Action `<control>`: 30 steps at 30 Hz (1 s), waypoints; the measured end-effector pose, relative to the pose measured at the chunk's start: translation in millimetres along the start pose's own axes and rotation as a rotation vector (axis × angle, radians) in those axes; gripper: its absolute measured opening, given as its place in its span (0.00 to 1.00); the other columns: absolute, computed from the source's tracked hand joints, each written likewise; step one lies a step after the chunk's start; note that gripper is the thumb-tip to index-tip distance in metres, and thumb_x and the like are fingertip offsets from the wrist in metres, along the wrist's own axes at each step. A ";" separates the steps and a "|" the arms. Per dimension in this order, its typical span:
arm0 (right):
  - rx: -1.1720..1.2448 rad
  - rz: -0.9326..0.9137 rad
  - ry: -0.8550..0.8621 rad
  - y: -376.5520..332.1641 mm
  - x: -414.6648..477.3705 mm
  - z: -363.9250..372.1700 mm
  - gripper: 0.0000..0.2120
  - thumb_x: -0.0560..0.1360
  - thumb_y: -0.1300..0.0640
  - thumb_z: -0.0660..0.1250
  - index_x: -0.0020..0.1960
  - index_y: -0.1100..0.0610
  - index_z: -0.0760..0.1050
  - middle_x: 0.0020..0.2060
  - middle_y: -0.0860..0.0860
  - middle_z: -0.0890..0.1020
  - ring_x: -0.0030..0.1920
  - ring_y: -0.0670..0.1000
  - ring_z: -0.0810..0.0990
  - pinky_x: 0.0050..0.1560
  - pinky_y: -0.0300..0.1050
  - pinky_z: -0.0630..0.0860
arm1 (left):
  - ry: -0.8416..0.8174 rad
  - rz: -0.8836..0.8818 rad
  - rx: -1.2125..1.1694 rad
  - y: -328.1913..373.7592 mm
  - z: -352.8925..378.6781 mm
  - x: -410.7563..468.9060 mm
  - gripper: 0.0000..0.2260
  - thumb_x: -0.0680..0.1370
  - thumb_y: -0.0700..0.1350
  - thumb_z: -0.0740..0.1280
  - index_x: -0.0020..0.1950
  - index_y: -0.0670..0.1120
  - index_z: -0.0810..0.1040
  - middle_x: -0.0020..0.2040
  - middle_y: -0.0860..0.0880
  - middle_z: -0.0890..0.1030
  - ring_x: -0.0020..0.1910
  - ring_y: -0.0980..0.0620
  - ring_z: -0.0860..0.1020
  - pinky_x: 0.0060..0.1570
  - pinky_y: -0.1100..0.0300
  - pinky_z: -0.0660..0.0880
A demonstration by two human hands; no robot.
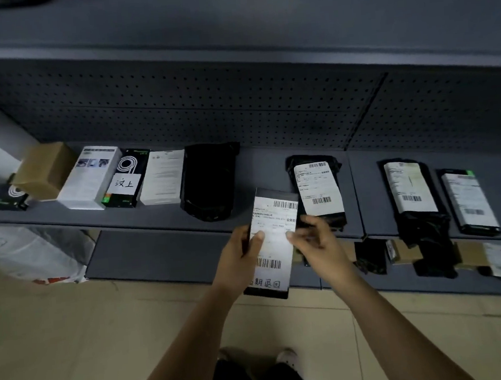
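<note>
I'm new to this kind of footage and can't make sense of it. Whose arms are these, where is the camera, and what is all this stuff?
There is no machine here. A person wears a wide-angle camera on the head, looking forward and down, so the arms you see are their own. The left hand grips a black parcel with a white barcode label, its thumb on the label. The right hand is at the parcel's right edge, too blurred to tell whether it grips. In front is a grey shelf with a pegboard back. On it lie a brown cardboard box, a white box, a black pouch and another labelled parcel.
</note>
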State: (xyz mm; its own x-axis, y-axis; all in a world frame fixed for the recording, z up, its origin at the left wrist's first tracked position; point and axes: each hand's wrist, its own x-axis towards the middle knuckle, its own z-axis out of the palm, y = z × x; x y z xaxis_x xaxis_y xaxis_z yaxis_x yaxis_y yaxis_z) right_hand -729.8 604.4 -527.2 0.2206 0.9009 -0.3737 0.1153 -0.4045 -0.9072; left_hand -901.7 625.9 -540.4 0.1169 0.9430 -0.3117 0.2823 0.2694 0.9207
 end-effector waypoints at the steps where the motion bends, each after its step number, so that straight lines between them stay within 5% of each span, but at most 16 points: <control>1: 0.005 0.006 -0.015 1.6 -3.5 7.1 0.18 0.76 0.55 0.71 0.63 0.51 0.70 0.47 0.48 0.82 0.51 0.47 0.82 0.54 0.43 0.79 | -0.007 -0.010 -0.021 1.7 -4.0 -0.8 0.11 0.81 0.51 0.63 0.60 0.48 0.74 0.49 0.52 0.84 0.43 0.59 0.83 0.40 0.64 0.78; 4: 0.010 0.000 0.011 -3.2 -7.7 25.2 0.14 0.76 0.56 0.70 0.60 0.50 0.73 0.44 0.49 0.83 0.50 0.50 0.82 0.55 0.51 0.79 | -0.007 0.036 0.091 7.0 -21.9 -2.9 0.11 0.82 0.51 0.61 0.59 0.48 0.76 0.47 0.53 0.84 0.42 0.61 0.82 0.40 0.65 0.78; 9: 0.050 0.000 0.143 -36.0 -14.9 43.4 0.11 0.78 0.55 0.68 0.59 0.49 0.72 0.47 0.48 0.79 0.46 0.44 0.78 0.43 0.33 0.74 | 0.040 0.311 0.664 8.3 -74.1 2.5 0.14 0.83 0.52 0.56 0.63 0.49 0.74 0.58 0.49 0.77 0.55 0.48 0.76 0.50 0.55 0.73; 14: 0.080 0.013 0.296 -60.0 -37.2 56.7 0.15 0.78 0.56 0.68 0.63 0.54 0.73 0.51 0.50 0.79 0.50 0.47 0.78 0.52 0.40 0.73 | 0.048 0.731 1.031 32.3 -118.6 -1.0 0.15 0.79 0.49 0.58 0.57 0.44 0.80 0.51 0.46 0.81 0.46 0.44 0.79 0.43 0.51 0.75; 21: 0.211 0.038 0.516 -71.6 -90.6 49.4 0.12 0.77 0.57 0.68 0.60 0.53 0.75 0.49 0.49 0.80 0.55 0.54 0.80 0.60 0.56 0.76 | -0.135 1.016 1.053 72.2 -122.2 -8.5 0.17 0.79 0.50 0.56 0.56 0.43 0.80 0.49 0.47 0.80 0.46 0.45 0.78 0.46 0.52 0.76; 26: 0.247 0.028 0.676 -68.9 -138.6 9.0 0.12 0.77 0.57 0.69 0.60 0.53 0.75 0.53 0.53 0.82 0.54 0.53 0.81 0.56 0.53 0.78 | -0.258 1.227 1.023 102.0 -74.6 -18.7 0.17 0.78 0.51 0.57 0.56 0.44 0.80 0.50 0.48 0.80 0.47 0.46 0.77 0.47 0.53 0.74; 30: 0.257 0.001 0.826 -64.4 -189.9 -37.3 0.13 0.79 0.56 0.67 0.62 0.54 0.74 0.50 0.49 0.82 0.47 0.44 0.80 0.40 0.35 0.75 | -0.350 1.326 0.952 127.6 -13.7 -47.9 0.15 0.77 0.51 0.58 0.54 0.45 0.79 0.49 0.48 0.79 0.48 0.46 0.77 0.47 0.53 0.74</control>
State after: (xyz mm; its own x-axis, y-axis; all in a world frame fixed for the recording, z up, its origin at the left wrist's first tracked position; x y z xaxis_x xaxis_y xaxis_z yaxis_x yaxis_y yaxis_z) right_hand -743.0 453.5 -390.6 0.8654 0.4572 -0.2052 -0.0860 -0.2678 -0.9596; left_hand -884.3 617.8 -404.8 0.8886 0.2836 0.3605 0.2445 -0.9578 0.1509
